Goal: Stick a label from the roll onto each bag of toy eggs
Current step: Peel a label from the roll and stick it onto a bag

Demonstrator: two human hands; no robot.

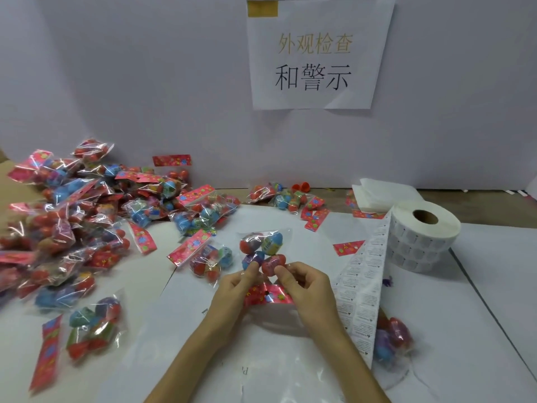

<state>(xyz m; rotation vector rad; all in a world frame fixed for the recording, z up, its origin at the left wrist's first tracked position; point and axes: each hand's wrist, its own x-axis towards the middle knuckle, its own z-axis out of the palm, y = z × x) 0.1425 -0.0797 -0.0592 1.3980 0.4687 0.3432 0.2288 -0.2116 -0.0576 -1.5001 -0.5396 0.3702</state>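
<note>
Bag of toy eggs (263, 248) pinched over tabletop (479, 286), left hand (232, 287) and right hand (305, 285) close together, fingers (283, 273) curled, label roll (430, 231) at right

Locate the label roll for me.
In the head view, the label roll lies on the table's right side, just in front of a white paper stack; its strip trails down past the right hand holding a bag.
</note>
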